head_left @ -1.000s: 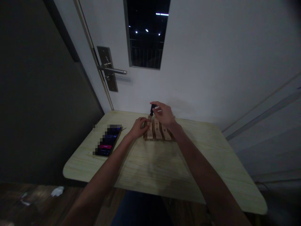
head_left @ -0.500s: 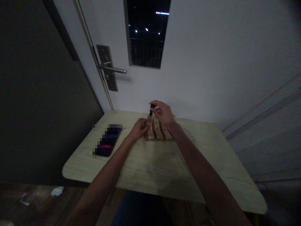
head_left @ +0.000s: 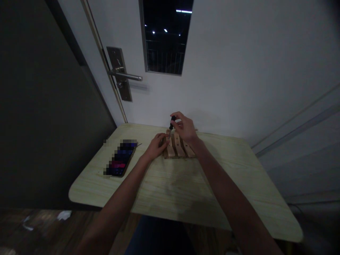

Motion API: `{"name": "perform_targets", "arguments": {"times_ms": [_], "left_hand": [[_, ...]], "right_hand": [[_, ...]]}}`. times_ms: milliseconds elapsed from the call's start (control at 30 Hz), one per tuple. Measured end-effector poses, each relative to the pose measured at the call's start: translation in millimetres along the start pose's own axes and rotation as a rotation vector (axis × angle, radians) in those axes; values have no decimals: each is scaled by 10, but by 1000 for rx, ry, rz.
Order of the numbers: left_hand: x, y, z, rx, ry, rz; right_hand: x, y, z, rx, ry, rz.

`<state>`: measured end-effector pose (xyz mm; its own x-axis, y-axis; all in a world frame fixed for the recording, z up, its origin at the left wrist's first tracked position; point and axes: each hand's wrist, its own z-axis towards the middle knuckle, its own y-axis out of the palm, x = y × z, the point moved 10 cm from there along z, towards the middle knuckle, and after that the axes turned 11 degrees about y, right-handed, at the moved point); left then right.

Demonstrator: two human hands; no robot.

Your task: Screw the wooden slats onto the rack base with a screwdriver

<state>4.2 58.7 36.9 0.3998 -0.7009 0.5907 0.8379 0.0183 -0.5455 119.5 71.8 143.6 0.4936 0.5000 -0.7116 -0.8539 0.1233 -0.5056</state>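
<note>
Screwdriver (head_left: 172, 123) pinched upright in right hand (head_left: 185, 129) over slatted wood block (head_left: 180, 149), left hand (head_left: 155, 145) curled at its tip, grip unclear — mid-screw I'd guess, wants straight downward pressure.

I can't read the phone (head_left: 120, 160): its screen is pixelated. My left hand (head_left: 156, 146) covers the left end of the slatted wooden block (head_left: 181, 148), and the screwdriver (head_left: 172, 124) tip there is too small and dark to place. My right hand (head_left: 186, 128) hides part of its handle. Both forearms run off the bottom edge.
</note>
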Motion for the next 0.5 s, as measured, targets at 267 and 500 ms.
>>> {"name": "perform_targets", "arguments": {"times_ms": [267,500], "left_hand": [[-42,19,-26,-14,9,-51],[-54,32,-43,-7,24,-49]], "right_hand": [[-26,28,-30,-37,-3,16],[-48,16,-8,-17,-40,-44]]}}
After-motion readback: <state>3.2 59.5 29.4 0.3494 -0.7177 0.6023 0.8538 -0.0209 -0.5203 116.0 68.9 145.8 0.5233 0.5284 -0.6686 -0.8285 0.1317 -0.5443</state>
